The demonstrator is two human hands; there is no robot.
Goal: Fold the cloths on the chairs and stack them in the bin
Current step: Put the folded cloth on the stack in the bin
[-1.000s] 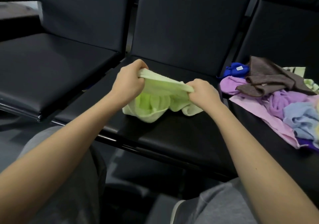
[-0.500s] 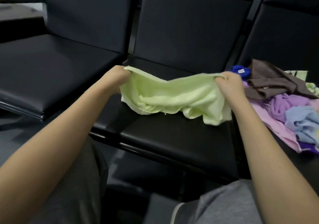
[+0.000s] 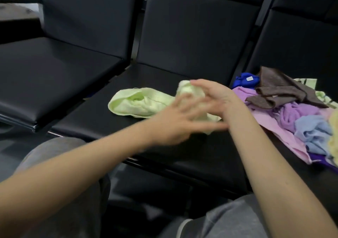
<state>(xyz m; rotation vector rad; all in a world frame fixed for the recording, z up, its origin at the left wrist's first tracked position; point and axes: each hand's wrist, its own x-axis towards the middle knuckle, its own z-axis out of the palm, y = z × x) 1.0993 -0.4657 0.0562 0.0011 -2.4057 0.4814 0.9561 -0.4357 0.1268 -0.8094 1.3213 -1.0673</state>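
Since half a second ago we have let go of the light green cloth [image 3: 139, 104] with our left hand [image 3: 175, 124], so the cloth is no longer stretched in the air between both hands: its left part now lies rumpled on the seat of the middle chair [image 3: 182, 146], toward the back of the seat. Our left hand has swept rightward across that seat and shows as a blur above the cloth's right part, fingers spread and straight, holding nothing. Our right hand [image 3: 219, 100] is over the right side of the middle chair's seat, at the raised, bunched right end of the cloth; its fingers reach out leftward over that bunch, but blur keeps us from telling whether they actually grip it. On the seat just right of the middle chair sits the pile of unfolded cloths [image 3: 292, 120]: a brown cloth [image 3: 279, 89] on top, a royal blue cloth [image 3: 245, 80] at the back edge nearest the middle chair, then lilac, pink and a light blue cloth [image 3: 311, 131] toward the front. Our knees in grey trousers [image 3: 237, 219] are in front of the middle chair.
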